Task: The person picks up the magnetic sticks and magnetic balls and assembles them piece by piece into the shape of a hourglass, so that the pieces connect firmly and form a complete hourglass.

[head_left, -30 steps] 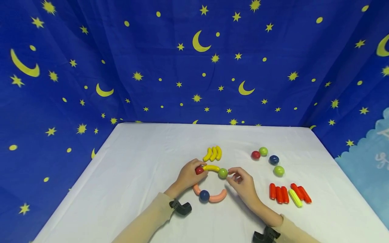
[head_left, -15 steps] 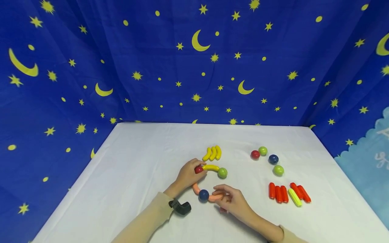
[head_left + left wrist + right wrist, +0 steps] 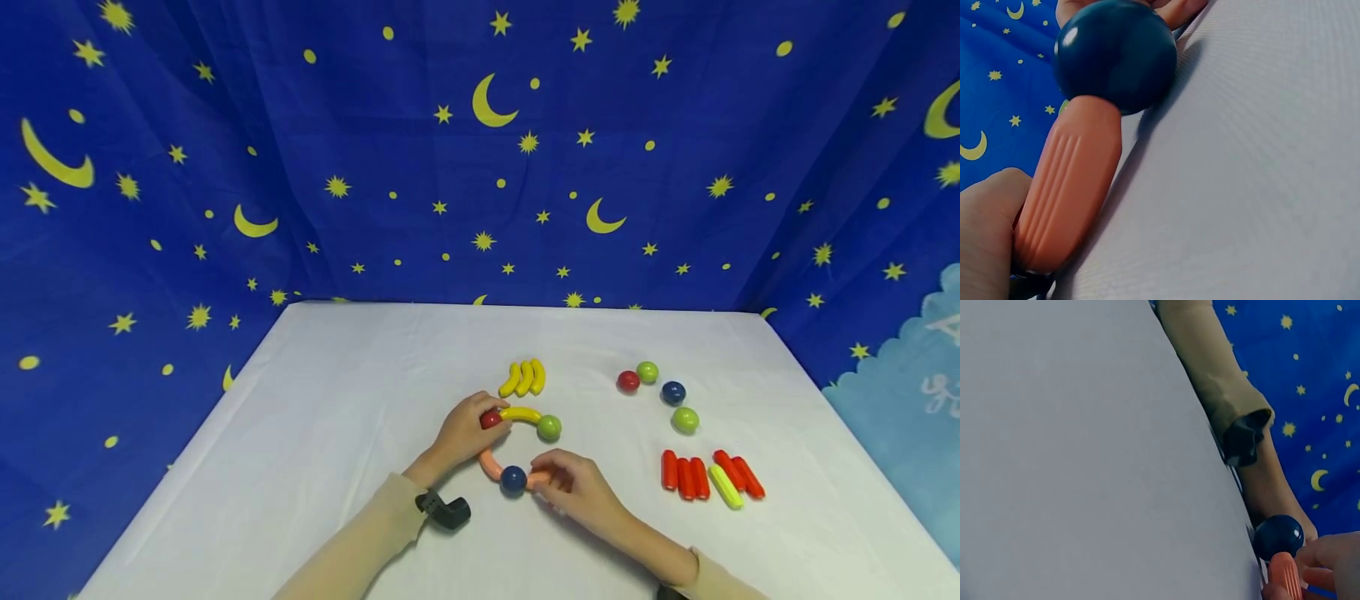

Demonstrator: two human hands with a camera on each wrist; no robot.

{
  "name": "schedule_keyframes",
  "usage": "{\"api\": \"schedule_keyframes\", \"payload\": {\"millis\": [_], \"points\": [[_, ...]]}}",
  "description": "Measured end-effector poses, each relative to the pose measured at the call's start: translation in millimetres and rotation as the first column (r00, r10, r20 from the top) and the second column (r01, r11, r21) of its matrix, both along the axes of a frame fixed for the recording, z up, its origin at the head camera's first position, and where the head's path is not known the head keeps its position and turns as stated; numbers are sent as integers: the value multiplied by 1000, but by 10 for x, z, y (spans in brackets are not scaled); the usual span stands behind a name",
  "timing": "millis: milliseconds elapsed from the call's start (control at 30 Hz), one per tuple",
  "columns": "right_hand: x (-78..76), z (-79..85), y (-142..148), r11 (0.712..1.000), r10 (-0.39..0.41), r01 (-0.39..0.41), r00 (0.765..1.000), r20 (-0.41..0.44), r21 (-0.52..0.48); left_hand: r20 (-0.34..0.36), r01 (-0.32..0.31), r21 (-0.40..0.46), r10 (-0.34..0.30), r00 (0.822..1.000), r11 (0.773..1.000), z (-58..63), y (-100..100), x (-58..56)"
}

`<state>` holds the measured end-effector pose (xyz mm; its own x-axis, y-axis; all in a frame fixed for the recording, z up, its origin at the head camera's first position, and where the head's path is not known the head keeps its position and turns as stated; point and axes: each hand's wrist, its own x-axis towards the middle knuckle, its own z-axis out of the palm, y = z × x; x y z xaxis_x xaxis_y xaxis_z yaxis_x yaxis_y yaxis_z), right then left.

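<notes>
In the head view my left hand [image 3: 467, 431] grips a red ball [image 3: 491, 419] at the upper left of a loop of toy pieces. A yellow curved rod [image 3: 521, 413] joins it to a green ball [image 3: 549, 427]. Below, a salmon-pink curved rod [image 3: 489, 465] runs from near my left hand to a dark blue ball [image 3: 513, 480]. My right hand [image 3: 581, 492] pinches a second salmon-pink rod [image 3: 537, 479] that touches the blue ball's right side. In the left wrist view the blue ball [image 3: 1116, 56] meets the grooved pink rod [image 3: 1072, 181].
Behind the loop lie three yellow curved rods [image 3: 522, 378]. To the right are a red ball [image 3: 628, 382], a blue ball [image 3: 673, 392] and two green balls [image 3: 686, 420]. Nearer are several red rods [image 3: 686, 477] and a yellow-green rod [image 3: 726, 487] on the white tabletop [image 3: 360, 367].
My right hand has moved from beside the green ball down to the right pink rod and taken hold of it. The blue ball has shifted slightly right. My left hand stays at the red ball.
</notes>
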<state>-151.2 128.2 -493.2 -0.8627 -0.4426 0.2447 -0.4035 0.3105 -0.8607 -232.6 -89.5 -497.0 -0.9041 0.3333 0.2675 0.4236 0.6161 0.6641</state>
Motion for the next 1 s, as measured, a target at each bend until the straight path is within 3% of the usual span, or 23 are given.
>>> {"api": "schedule_keyframes", "payload": {"millis": [133,233,733,1000], "points": [[-38,5,28,999,-18,21,994,-111,29,-3,26,-15,-26,1000,1000,3,-2,4],[-57,7,42,999,-21,28,989,-148,45,-10,50,-36,-50,999,998,0,-5,4],[-147,42,143,984,-83,103,987,-136,143,15,118,-36,-118,993,992,10,-5,18],[-241,-4,240,968,-198,224,959,-203,114,-14,185,32,-184,983,982,4,-12,11]]}}
